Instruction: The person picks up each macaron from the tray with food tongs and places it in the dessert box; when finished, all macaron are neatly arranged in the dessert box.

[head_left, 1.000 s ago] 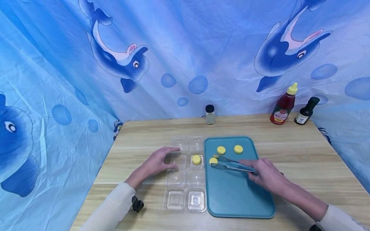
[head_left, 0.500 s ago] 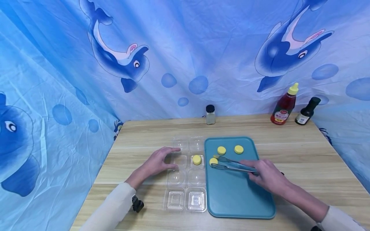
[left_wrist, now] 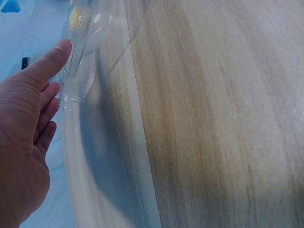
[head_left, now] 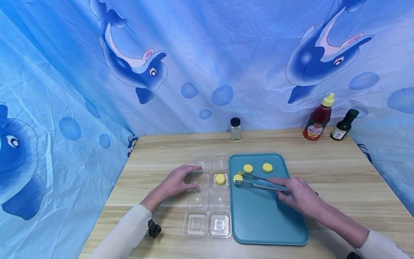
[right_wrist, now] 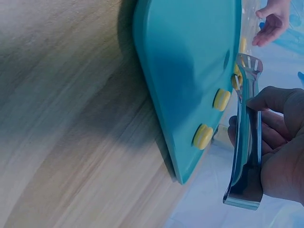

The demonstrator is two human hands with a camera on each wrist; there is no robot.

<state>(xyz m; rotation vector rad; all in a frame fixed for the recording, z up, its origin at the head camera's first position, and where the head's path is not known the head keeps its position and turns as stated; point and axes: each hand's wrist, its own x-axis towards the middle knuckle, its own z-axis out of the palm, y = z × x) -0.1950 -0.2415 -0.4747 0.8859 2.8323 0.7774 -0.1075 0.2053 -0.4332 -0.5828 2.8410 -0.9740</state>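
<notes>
In the head view my right hand [head_left: 300, 196] holds metal tongs [head_left: 265, 186], whose slotted tips straddle a yellow macaron [head_left: 237, 178] at the left side of the teal tray [head_left: 268, 219]. Thumb and fingers press the tong arms from both sides in the right wrist view. Two more yellow macarons, one nearer [head_left: 248, 168] and one farther right [head_left: 267, 167], lie at the tray's far end. My left hand [head_left: 174, 181] is spread at the left edge of clear plastic boxes [head_left: 220, 198], thumb and fingers extended at the rim. One compartment there holds a yellow macaron [head_left: 220, 179].
The boxes stand directly against the tray's left side. Toward the back of the wooden table [head_left: 168, 149] are a small black-capped jar [head_left: 235, 129], a red sauce bottle [head_left: 317, 122] and a dark bottle [head_left: 344, 126]. A dolphin-print curtain [head_left: 207, 64] hangs behind.
The tongs and the macaron between their tips have shifted slightly left and away from me. My left hand and the boxes have stayed in place.
</notes>
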